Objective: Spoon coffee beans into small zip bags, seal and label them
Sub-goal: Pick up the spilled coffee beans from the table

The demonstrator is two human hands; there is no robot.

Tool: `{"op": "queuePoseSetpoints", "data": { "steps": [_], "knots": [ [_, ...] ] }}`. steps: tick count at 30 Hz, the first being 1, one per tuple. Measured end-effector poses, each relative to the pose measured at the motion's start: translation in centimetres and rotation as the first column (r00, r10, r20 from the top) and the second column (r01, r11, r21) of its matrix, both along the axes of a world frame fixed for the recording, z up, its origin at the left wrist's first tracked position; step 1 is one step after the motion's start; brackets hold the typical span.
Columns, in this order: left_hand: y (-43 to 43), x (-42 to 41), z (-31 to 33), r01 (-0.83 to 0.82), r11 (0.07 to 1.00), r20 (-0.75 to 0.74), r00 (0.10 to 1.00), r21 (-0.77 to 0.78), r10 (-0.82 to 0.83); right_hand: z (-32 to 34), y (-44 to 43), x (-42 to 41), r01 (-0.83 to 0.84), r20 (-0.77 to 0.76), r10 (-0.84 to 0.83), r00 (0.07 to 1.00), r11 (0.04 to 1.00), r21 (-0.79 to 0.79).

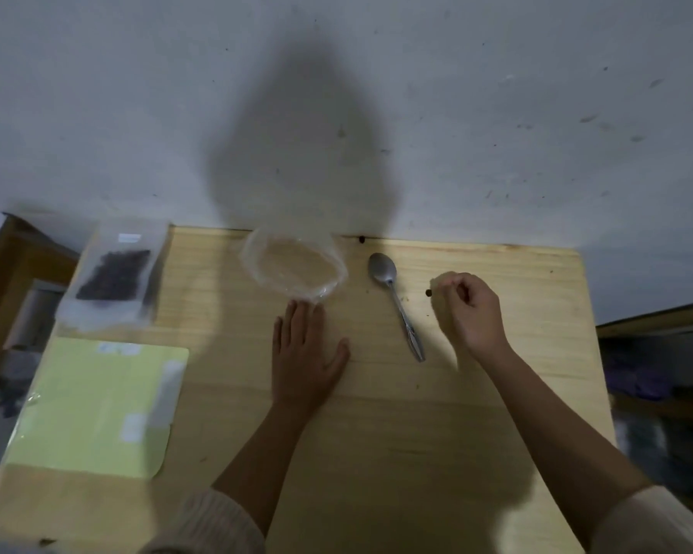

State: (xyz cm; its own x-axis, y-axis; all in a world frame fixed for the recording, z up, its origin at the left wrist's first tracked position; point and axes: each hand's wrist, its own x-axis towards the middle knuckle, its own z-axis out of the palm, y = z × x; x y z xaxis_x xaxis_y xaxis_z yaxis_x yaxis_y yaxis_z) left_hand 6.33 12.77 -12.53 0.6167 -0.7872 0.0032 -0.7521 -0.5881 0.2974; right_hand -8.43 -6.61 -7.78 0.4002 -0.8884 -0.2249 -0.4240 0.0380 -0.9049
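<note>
Coffee bean (429,293): I see a single one right at the fingertips of the right grip (473,309). That grip has its fingers curled in, thumb toward forefinger, raised over the right-centre of the table (457,433). The fingertips are motion-blurred, so I can't tell whether the bean is pinched or just lying beside them.

Left grip (309,353) is flat on the table, palm down, fingers straight and together, thumb out to the right, holding nothing. Its fingertips are just near-side of a clear plastic bag (293,269). The bag mouth is spread open and round. No beans visible inside.

Spoon (393,297) lies between the two grips, touching neither. The bowl points far, the handle runs near and slightly right, and the bowl looks empty.

A stray bean (361,239) sits at the table's far edge against the wall (377,94), just far of the spoon bowl.

Far left corner: filled zip bag (113,273) lying flat with dark beans inside and a white label (131,237) near its far end. More bags may lie under it, too blurred to count.

Near left: pale green sheet (93,405) flat on the table, with small white patches on it.
</note>
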Motion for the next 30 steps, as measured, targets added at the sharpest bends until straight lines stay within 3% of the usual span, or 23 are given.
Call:
{"op": "queuePoseSetpoints", "data": {
  "steps": [5,15,19,21,26,28,30],
  "knots": [
    [0.3,-1.0,-0.2,-0.036,0.998,-0.02,0.999,0.05,0.037,-1.8,-0.5,-0.3,-0.067,-0.146,0.047,0.988,0.989,-0.132],
    [0.8,-1.8,-0.4,-0.055,0.99,-0.025,0.998,0.126,0.059,-2.0,0.1,-0.1,-0.052,-0.1,0.035,0.994,0.985,-0.166],
    [0.8,-1.8,-0.3,-0.058,0.992,-0.028,0.998,0.108,0.061,-2.1,0.1,-0.1,-0.219,-0.32,0.139,0.937,0.949,-0.228],
    [0.8,-1.7,-0.4,-0.059,0.993,-0.036,0.997,0.098,0.063,-1.7,0.2,0.0,-0.194,-0.289,0.127,0.949,0.957,-0.215],
    [0.8,-1.7,-0.4,-0.064,0.995,-0.042,0.997,0.075,0.067,0.3,0.3,0.4,0.105,0.003,-0.106,0.994,0.985,0.139],
    [0.9,-1.7,-0.4,-0.065,0.995,-0.043,0.997,0.077,0.068,0.3,0.3,1.0,0.165,0.111,-0.214,0.971,0.926,0.339],
    [0.9,-1.8,-0.4,-0.065,0.995,-0.054,0.996,0.071,0.069,0.8,0.5,1.9,0.158,0.281,-0.365,0.888,0.815,0.558]
  ]
}}
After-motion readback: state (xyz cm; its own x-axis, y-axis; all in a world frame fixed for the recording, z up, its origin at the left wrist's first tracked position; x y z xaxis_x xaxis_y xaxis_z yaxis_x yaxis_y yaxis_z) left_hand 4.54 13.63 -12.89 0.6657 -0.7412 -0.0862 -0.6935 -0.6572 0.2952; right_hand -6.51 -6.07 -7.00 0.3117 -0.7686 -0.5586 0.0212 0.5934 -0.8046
